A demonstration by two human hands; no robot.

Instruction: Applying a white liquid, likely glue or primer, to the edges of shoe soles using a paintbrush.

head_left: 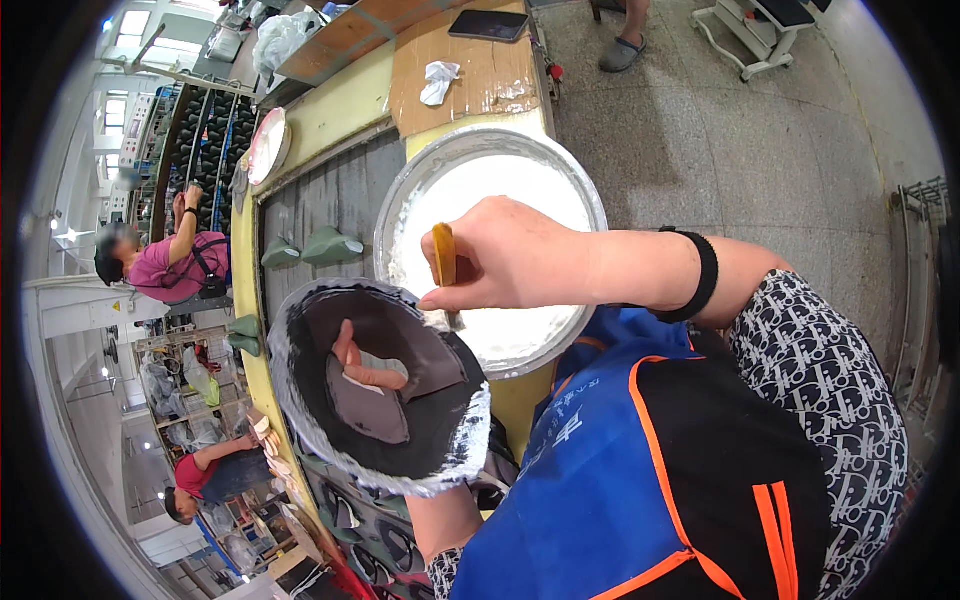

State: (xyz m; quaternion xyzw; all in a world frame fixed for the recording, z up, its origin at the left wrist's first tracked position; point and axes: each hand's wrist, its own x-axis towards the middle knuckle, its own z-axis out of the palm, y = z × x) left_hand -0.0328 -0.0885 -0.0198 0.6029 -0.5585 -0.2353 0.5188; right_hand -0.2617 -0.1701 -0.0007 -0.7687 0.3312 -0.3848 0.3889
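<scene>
My left hand (376, 377) grips a dark grey shoe upper (325, 415) from below, its fingertips showing through the upper's inner opening. White paste coats the upper's rim, thickest at the right edge. In my right hand (520, 255) is a brush (445, 250) with a yellow handle, held between thumb and fingers. Its bristles point down at the upper's right edge and are partly hidden. Below my right hand stands a round metal basin (400, 190) holding white paste (490, 190), and the upper overlaps its lower left side.
Several green shoe-shaped pieces (330, 246) rest on the bench left of the basin. A bowl (268, 146) with white residue sits beyond. A crumpled tissue (438, 82) and dark phone (488, 25) lie on cardboard. Two co-workers (180, 262) are at left; a clog-wearing foot (622, 54) shows above.
</scene>
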